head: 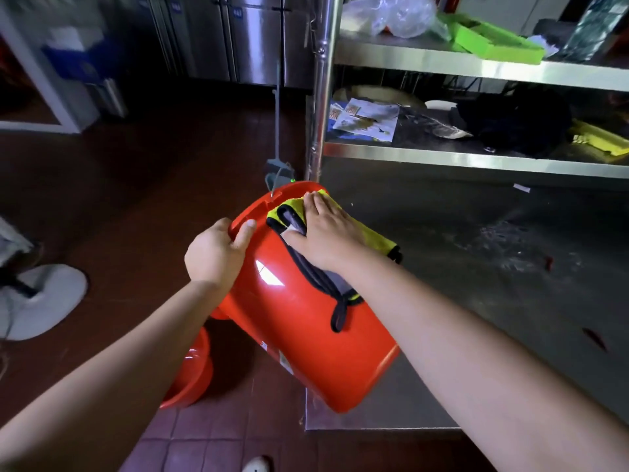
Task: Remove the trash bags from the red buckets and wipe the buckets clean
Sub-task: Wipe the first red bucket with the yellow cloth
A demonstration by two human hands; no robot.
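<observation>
Left hand (216,253) grips the tipped red bucket's (306,335) rim; flat right hand (325,233) presses cloth (292,212), mouth facing away.

Green tray (495,42) on steel shelf (476,64)

Floor: dark red-brown tiled floor (143,185), dim.
Table: wet stainless steel table (476,267), right of the floor.
Shelves: two-tier stainless steel shelf rack (476,64) above the table, carrying a bright green plastic tray (493,42).
Cabinets: tall stainless steel cabinets (245,39), left of the rack, against the far wall.
</observation>
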